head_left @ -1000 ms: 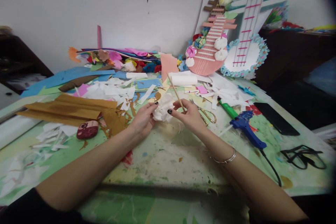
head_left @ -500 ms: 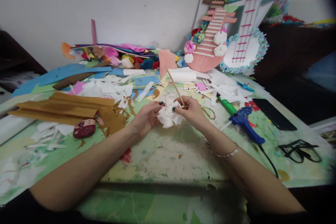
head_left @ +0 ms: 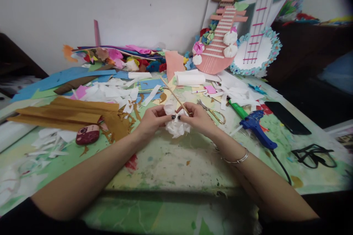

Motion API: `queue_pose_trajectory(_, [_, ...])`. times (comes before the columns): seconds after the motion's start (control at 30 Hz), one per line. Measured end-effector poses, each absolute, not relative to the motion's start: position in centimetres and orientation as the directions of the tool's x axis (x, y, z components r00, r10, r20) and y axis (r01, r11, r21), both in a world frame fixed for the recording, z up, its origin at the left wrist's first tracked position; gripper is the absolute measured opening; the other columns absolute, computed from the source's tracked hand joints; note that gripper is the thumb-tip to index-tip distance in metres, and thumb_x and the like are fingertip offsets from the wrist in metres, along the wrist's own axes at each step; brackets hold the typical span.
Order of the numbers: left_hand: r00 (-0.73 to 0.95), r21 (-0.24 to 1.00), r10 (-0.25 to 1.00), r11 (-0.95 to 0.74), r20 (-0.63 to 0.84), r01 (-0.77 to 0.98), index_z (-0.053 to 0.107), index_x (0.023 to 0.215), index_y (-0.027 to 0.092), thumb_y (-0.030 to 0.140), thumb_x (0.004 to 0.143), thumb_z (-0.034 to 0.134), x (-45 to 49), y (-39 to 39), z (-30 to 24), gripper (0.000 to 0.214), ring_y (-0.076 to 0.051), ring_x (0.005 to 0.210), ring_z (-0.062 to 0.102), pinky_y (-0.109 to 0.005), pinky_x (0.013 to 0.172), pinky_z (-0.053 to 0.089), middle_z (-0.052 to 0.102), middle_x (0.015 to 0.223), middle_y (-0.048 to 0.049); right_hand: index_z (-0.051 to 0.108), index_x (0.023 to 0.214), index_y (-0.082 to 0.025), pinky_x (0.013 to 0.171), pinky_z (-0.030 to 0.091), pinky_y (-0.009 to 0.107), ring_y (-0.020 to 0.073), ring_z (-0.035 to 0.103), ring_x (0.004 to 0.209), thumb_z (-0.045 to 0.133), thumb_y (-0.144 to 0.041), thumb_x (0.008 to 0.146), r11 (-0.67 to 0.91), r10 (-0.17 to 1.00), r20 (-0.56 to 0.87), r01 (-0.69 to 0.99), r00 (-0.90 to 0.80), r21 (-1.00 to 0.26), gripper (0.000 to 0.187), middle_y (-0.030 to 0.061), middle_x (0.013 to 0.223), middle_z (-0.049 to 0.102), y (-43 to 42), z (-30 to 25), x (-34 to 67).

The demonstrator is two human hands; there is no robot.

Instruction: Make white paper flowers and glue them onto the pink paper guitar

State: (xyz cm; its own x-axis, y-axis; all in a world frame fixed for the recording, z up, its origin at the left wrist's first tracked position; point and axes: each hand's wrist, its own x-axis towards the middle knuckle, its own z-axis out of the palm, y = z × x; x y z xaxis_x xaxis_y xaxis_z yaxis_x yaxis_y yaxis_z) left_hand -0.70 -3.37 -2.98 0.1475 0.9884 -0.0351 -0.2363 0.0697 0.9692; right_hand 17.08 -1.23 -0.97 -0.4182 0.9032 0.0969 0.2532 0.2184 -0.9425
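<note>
Stained table [head_left: 171, 170], both hands [head_left: 153, 120] [head_left: 199, 118] pinching white paper [head_left: 177, 128], maroon case [head_left: 87, 135], markings illegible

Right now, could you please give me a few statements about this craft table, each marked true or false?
1. Both the left hand and the right hand touch the crumpled white paper. True.
2. The thin stick is held in the left hand. False: the right hand holds it.
3. The blue glue gun lies to the right of the scissors. True.
4. The glasses lie on top of the black phone-like slab. False: they lie apart.
5. The white roll lies beyond the hands, towards the wall. True.
</note>
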Motion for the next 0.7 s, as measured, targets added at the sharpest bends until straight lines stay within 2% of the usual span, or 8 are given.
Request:
queue_pose_trajectory(0.2, [0.136,0.959,0.989,0.094,-0.059,-0.269,0.074,0.081,0.014,0.027,0.058,0.085,-0.87,-3.25,-2.82,0.028,-0.012,0.063,0.063,-0.024,0.06,0.053,0.072,0.078,-0.0029,0.059,0.088,-0.018,0.055,0.038,0.022,0.0104,0.051,0.061,0.062,-0.024,0.066,0.136,0.924,0.056,0.187,-0.379,-0.973,0.023,-0.002,0.073,0.06,-0.8,-1.35,17.44])
queue_pose_trajectory(0.4, [0.117,0.954,0.988,0.126,-0.097,-0.272,0.073,0.077,0.014,0.025,0.056,0.085,-1.07,-3.09,-2.66,0.026,-0.011,0.06,0.062,-0.022,0.057,0.05,0.07,0.073,-0.0011,0.059,0.087,-0.018,0.049,0.033,0.021,0.0078,0.045,0.049,0.063,-0.02,0.064,-0.023,0.909,-0.12,0.241,-0.398,-0.97,0.023,-0.0064,0.057,0.051,-0.6,-1.28,17.55])
queue_pose_trajectory(0.57, [0.127,0.957,0.985,0.142,-0.113,-0.252,0.073,0.075,0.013,0.019,0.051,0.085,-1.23,-2.73,-2.8,0.027,-0.013,0.062,0.064,-0.026,0.062,0.053,0.071,0.073,-0.0022,0.058,0.084,-0.019,0.044,0.03,0.021,0.0078,0.045,0.046,0.062,-0.017,0.064,-0.142,0.898,-0.235,0.261,-0.371,-0.955,0.021,-0.0054,0.057,0.052,-0.9,-0.72,17.39])
queue_pose_trajectory(0.7, [0.097,0.962,0.987,0.145,-0.125,-0.233,0.073,0.075,0.012,0.018,0.048,0.086,-1.42,-2.41,-3.12,0.03,-0.012,0.06,0.063,-0.025,0.061,0.052,0.071,0.071,-0.0024,0.056,0.081,-0.019,0.043,0.027,0.02,0.007,0.043,0.045,0.061,-0.017,0.064,-0.148,0.868,-0.269,0.3,-0.416,-0.942,0.018,-0.0056,0.056,0.051,-1.07,-0.75,17.46])
